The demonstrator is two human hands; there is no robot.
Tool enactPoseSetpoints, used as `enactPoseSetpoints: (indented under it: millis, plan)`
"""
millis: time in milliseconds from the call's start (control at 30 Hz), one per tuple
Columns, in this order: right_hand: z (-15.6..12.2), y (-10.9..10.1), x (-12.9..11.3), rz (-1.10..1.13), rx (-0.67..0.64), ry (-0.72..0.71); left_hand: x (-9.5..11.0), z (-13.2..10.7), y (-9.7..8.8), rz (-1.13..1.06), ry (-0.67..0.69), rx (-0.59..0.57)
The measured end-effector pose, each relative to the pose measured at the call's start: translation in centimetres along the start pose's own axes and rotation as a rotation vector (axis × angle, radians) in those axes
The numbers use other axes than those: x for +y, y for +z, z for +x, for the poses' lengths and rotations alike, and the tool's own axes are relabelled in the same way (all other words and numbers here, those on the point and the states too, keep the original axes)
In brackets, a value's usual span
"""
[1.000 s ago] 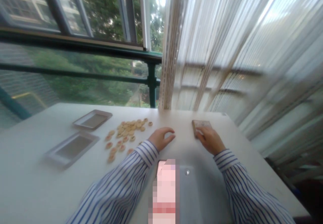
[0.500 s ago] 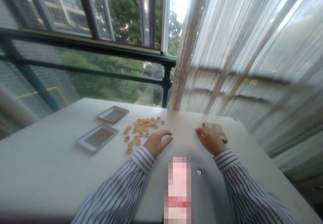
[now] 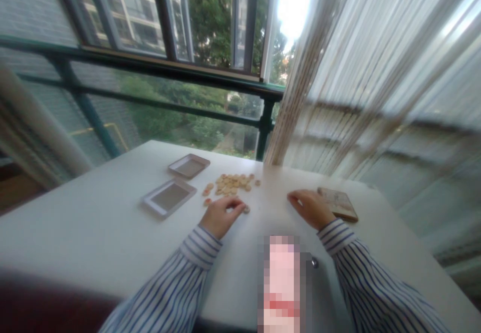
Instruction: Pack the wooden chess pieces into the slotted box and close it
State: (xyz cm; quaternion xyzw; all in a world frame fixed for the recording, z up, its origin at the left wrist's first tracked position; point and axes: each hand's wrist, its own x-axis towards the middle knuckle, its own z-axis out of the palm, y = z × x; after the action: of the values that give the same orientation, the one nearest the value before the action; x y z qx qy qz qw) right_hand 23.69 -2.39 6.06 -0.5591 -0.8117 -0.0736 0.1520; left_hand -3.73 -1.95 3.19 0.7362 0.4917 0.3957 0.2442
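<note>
My left hand is closed in a pinch, with thumb and fingertips at the edge of a small round Chinese chess piece on the white table. Just beyond it lies a loose pile of similar pale wooden pieces, some with red marks; my fingers hide part of the nearer ones. To the right, my right hand hovers low or rests over the table, its fingers loosely curled and nothing visible in them. A flat brown patterned box or folded board lies just beyond that hand.
Two shallow rectangular trays, a nearer one and a farther one, lie left of the pile. A green railing and windows stand behind the table. A striped sheer curtain hangs at the right.
The view has turned slightly left. My left hand has gone from open thumb and fingers to a pinch at one piece, which now sits apart from the pile. My right hand stays near the brown item.
</note>
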Motion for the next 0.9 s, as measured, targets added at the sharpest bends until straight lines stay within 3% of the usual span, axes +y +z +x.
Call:
enactPoseSetpoints:
  millis: [600, 900]
  plan:
    - [3.8, 0.2, -6.6, -0.179, -0.232, -0.05, -2.0, -2.5, -3.7, 0.241, -0.204, 0.128]
    - [5.5, 1.6, -9.1, -0.137, -0.277, -0.157, -4.2, -3.7, -5.5, 0.321, -0.157, 0.225]
